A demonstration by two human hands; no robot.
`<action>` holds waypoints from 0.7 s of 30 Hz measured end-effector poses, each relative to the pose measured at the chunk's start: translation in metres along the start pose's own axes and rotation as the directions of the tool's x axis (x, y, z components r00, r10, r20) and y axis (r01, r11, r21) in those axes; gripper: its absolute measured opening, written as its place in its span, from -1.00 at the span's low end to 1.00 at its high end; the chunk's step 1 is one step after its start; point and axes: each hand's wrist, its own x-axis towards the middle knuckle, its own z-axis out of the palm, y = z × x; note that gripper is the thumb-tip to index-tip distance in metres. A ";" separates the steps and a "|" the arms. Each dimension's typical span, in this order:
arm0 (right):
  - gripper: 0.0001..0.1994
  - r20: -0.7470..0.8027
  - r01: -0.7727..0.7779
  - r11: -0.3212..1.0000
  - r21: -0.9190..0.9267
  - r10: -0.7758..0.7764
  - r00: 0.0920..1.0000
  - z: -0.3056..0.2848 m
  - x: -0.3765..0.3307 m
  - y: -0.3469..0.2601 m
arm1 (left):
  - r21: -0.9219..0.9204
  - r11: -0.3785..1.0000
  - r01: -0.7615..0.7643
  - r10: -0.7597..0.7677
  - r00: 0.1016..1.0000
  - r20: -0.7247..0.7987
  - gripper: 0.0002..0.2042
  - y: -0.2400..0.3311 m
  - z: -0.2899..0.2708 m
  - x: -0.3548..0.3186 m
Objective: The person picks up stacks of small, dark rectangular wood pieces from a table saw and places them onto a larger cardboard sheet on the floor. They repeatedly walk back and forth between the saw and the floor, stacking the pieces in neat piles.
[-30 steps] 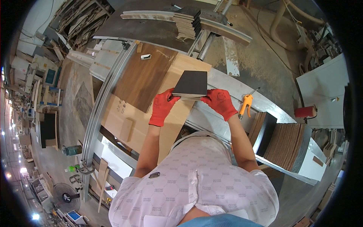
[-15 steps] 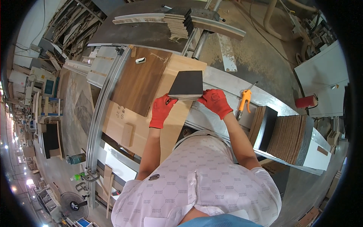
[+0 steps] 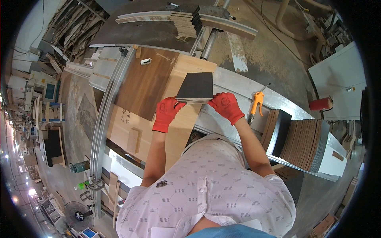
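Out on the far left a round fan [image 3: 78, 212] stands low near the edge of the view, and above it sits a green canister [image 3: 79, 166] beside the long curved-looking metal rail [image 3: 109, 111]. Moving right, a small wood block [image 3: 133, 139] lies on the pale board [image 3: 178, 129], and beyond it a dark-brown board [image 3: 147, 81] covers part of that same sheet, a little white object [image 3: 145, 61] resting on top. Now the left hand [image 3: 165, 114], in a red glove, its grip closed on the near left corner of the black-topped boards [image 3: 196, 85]! There they are, mid-view, a few thin pieces stacked flat, dark face up, pale layered edges toward the person, over the pale board; whether they touch it can't be told. And the right hand [image 3: 227, 107], red-gloved too, has its grip clasped on the near right corner, so both sides are held. Just past it an orange air gun [image 3: 258, 102] lies on the grey metal worktop [image 3: 244, 89], nozzle pointing away, and nearer the person a row of brown-edged panels [image 3: 300, 143] stands packed on edge. Far right, a red cylinder [image 3: 320, 104] sits against a white cabinet [image 3: 337, 79].
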 end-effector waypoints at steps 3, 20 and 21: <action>-0.65 -0.002 -0.005 0.998 0.068 0.005 1.000 -0.001 0.001 0.001 | -0.017 0.999 -0.030 0.029 0.998 -0.063 -0.63 0.001 -0.001 0.001; -0.62 0.055 -0.015 0.976 0.216 0.003 0.998 0.004 0.004 0.011 | -0.043 0.945 0.325 -0.288 0.886 0.364 -0.60 -0.005 -0.007 0.009; -0.63 0.040 0.003 0.979 0.202 -0.012 0.999 0.004 0.003 0.012 | -0.023 0.944 0.329 -0.292 0.867 0.403 -0.60 -0.002 -0.011 0.013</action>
